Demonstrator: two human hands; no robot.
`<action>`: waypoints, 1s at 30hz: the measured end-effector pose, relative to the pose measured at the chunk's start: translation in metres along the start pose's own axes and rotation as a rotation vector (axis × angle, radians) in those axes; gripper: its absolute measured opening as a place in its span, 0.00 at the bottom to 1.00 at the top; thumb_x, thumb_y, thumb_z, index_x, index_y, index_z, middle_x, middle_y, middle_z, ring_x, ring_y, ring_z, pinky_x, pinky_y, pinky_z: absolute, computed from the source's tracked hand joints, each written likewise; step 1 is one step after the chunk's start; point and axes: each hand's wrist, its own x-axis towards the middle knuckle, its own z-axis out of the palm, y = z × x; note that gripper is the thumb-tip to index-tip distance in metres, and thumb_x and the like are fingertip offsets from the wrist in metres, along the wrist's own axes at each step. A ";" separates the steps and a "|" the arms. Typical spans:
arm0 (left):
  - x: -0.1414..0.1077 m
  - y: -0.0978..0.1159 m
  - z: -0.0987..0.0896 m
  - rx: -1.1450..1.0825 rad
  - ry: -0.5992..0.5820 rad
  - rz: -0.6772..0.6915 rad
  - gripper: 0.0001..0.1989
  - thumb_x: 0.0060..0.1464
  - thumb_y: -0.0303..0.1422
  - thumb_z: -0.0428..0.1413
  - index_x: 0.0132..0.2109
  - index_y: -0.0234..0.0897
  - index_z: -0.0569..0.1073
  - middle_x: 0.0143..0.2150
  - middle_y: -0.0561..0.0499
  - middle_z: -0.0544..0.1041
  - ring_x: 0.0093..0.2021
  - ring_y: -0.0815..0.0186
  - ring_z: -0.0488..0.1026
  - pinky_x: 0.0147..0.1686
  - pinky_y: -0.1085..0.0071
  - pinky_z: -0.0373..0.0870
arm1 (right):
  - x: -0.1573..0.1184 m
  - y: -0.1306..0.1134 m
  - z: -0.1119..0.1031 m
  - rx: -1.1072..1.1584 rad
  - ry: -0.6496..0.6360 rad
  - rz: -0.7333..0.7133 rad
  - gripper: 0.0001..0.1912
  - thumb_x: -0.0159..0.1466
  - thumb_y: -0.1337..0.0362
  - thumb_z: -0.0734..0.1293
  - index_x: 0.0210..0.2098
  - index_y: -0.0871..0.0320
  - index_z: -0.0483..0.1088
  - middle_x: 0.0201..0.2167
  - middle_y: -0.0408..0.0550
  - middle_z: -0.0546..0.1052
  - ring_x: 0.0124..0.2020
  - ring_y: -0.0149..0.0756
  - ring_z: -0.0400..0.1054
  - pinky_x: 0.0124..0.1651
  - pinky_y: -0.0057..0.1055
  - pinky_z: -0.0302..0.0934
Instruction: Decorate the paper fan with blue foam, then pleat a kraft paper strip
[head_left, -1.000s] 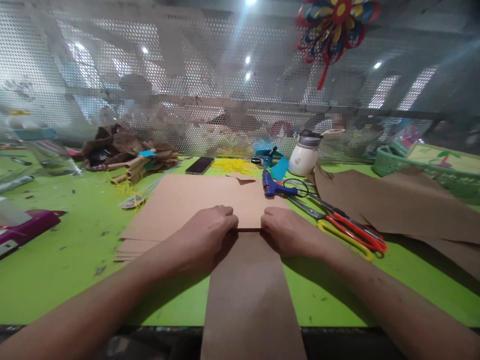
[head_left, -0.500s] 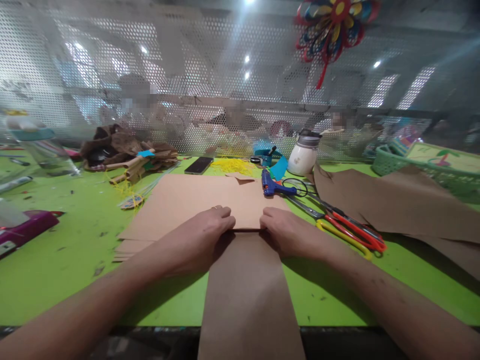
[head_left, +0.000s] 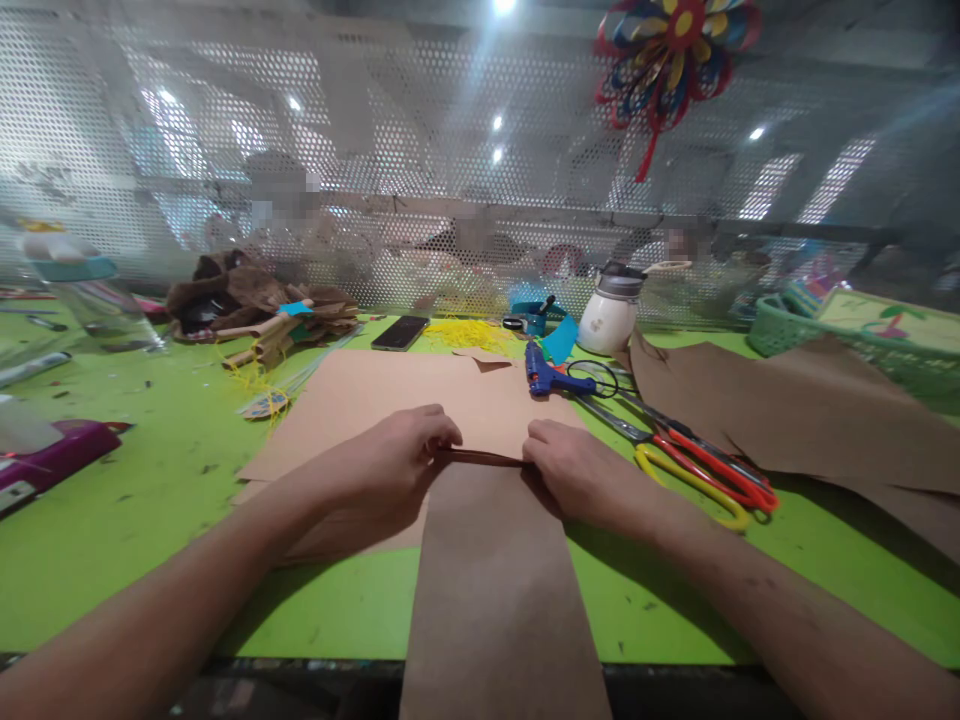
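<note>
A long strip of brown paper [head_left: 499, 580] runs from between my hands down over the table's front edge. Its far end carries a narrow fold. My left hand [head_left: 401, 455] pinches the left end of that fold, and my right hand [head_left: 574, 465] grips the right end. Beneath the hands lies a stack of brown paper sheets [head_left: 360, 390]. Right of the stack are a blue glue gun [head_left: 551, 372] and scissors with yellow and red handles [head_left: 690, 480].
Large brown paper [head_left: 787, 405] and a green basket [head_left: 862, 350] occupy the right. Behind are a phone [head_left: 400, 333], yellow shreds [head_left: 469, 335] and a white jar [head_left: 609, 310]. Rolled brown paper [head_left: 266, 335], a clear container [head_left: 97, 310] and a purple object [head_left: 60, 455] stand left. A perforated screen [head_left: 420, 130] closes the back.
My left hand has lifted slightly and shifted left, raising the left end of the folded edge. My right hand has stayed nearly in place. The fold's dark edge now shows wider.
</note>
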 end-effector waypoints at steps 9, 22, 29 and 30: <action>0.017 0.007 -0.014 -0.457 -0.083 -0.220 0.22 0.56 0.44 0.46 0.36 0.30 0.76 0.33 0.44 0.78 0.32 0.64 0.70 0.35 0.68 0.66 | 0.002 -0.019 -0.007 0.028 0.132 -0.033 0.07 0.59 0.76 0.60 0.28 0.60 0.63 0.29 0.47 0.65 0.28 0.32 0.55 0.30 0.31 0.47; 0.027 0.025 -0.013 -0.257 -0.301 -0.162 0.19 0.53 0.45 0.47 0.27 0.33 0.70 0.23 0.56 0.63 0.25 0.70 0.57 0.26 0.74 0.54 | 0.004 -0.021 -0.006 0.063 0.337 0.006 0.11 0.63 0.73 0.57 0.25 0.60 0.65 0.28 0.49 0.66 0.31 0.36 0.57 0.34 0.33 0.53; 0.030 0.022 0.000 -0.270 -0.282 -0.106 0.15 0.53 0.40 0.49 0.30 0.33 0.73 0.23 0.55 0.67 0.26 0.69 0.60 0.26 0.75 0.55 | 0.004 0.000 -0.020 0.826 0.147 0.252 0.22 0.55 0.75 0.63 0.50 0.61 0.67 0.43 0.53 0.72 0.39 0.36 0.66 0.40 0.32 0.64; 0.029 0.023 0.002 -0.271 -0.280 -0.101 0.15 0.53 0.39 0.48 0.31 0.33 0.74 0.24 0.55 0.68 0.26 0.69 0.61 0.26 0.75 0.56 | 0.004 0.002 -0.022 0.903 0.072 0.295 0.22 0.56 0.73 0.63 0.50 0.61 0.67 0.42 0.53 0.73 0.38 0.35 0.67 0.38 0.31 0.64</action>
